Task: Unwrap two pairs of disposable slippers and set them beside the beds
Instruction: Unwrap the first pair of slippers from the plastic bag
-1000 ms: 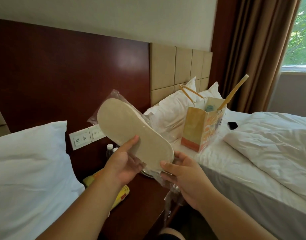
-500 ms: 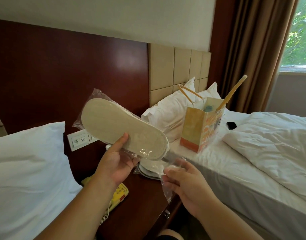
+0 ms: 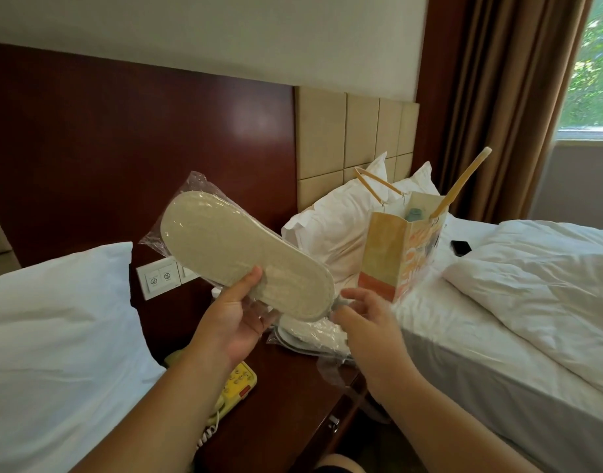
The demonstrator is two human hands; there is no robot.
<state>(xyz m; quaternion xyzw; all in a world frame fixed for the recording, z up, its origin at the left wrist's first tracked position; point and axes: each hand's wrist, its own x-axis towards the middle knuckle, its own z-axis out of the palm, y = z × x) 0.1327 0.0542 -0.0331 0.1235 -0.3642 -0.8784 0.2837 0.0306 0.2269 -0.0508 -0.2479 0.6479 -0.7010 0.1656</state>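
A pair of pale disposable slippers [image 3: 238, 254] in clear plastic wrap is held up over the nightstand, sole facing me. My left hand [image 3: 232, 322] grips it from below, thumb on the sole. My right hand [image 3: 371, 322] hovers at the heel end with fingers stretched toward it; it looks blurred and holds nothing I can see. A second wrapped pair [image 3: 313, 336] lies on the dark wooden nightstand [image 3: 286, 404] under the first. A loose bit of clear plastic [image 3: 331, 370] hangs at the nightstand's edge below my right wrist.
A yellow telephone [image 3: 235, 384] sits on the nightstand's near left. A white pillow [image 3: 54, 336] marks the left bed. On the right bed [image 3: 498, 353] are a paper gift bag [image 3: 395, 257], pillows, a rumpled duvet and a small black object [image 3: 461, 248]. Wall switches [image 3: 160, 278] sit behind.
My left hand swung the wrapped slippers left and up slightly. My right hand let go of the heel end, dropped away, and now reaches up toward it again.
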